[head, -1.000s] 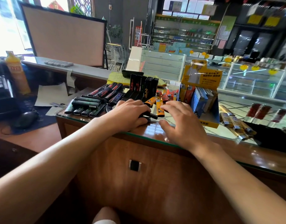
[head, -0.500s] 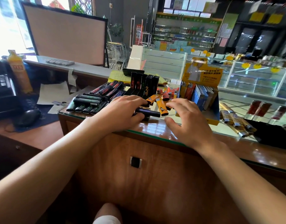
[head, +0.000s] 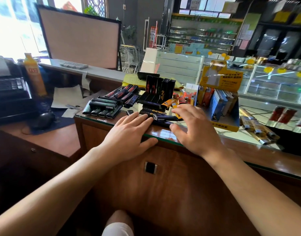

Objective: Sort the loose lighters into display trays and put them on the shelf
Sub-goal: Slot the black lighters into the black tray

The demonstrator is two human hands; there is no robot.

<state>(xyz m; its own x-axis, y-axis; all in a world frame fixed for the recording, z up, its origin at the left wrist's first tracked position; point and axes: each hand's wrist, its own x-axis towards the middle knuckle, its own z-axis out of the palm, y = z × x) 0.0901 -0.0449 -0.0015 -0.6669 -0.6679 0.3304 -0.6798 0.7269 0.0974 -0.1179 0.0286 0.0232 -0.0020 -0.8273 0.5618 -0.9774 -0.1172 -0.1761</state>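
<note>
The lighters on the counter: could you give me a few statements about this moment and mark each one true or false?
1. The left hand lies flat, fingers straight, touching black lighters on the glass counter. True.
2. The right hand grips an orange lighter lifted off the counter. False: its fingers are spread over the pile and pinch nothing that shows.
3. The yellow display tray holds lighters standing upright. True.
4. The yellow display tray stands to the left of both hands. False: it stands to their right.
5. A group of dark lighters lies on its side near the counter's left corner. True.
6. The yellow bottle stands inside the display tray. False: it stands far left, beside the cash register.
</note>
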